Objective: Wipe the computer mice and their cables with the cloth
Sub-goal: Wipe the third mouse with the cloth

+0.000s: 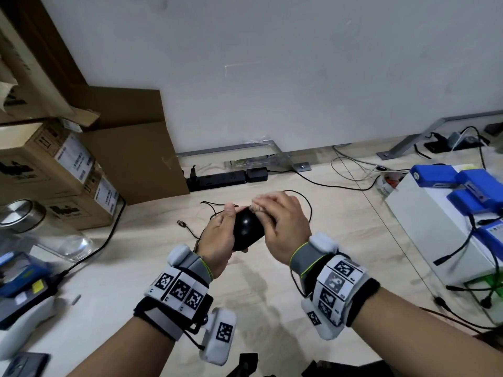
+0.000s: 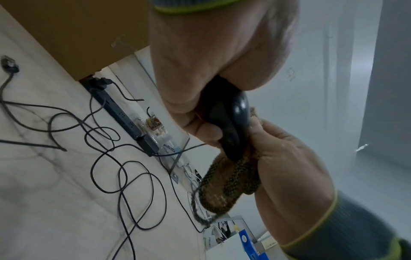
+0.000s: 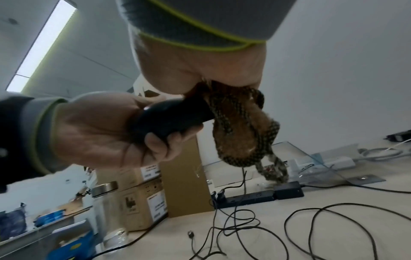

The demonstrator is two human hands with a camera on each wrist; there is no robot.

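My left hand (image 1: pixel 221 235) grips a glossy black computer mouse (image 1: pixel 246 230) and holds it up above the table. The mouse (image 2: pixel 231 123) sits between my curled fingers and thumb. My right hand (image 1: pixel 283 224) holds a bunched brown knitted cloth (image 2: pixel 229 184) against the mouse's front end. In the right wrist view the cloth (image 3: pixel 242 133) hangs under my palm beside the mouse (image 3: pixel 173 114). The thin black mouse cable (image 1: pixel 304 202) loops over the table behind my hands, and its USB plug (image 1: pixel 181 223) lies to the left.
Cardboard boxes (image 1: pixel 65 170) stack at the left, with a glass jar (image 1: pixel 40 229) in front. A black power strip (image 1: pixel 217 179) lies along the wall. A white box (image 1: pixel 435 232) with blue packs (image 1: pixel 435 175) stands at the right. Loose cables (image 2: pixel 124 168) coil on the table (image 1: pixel 136 268).
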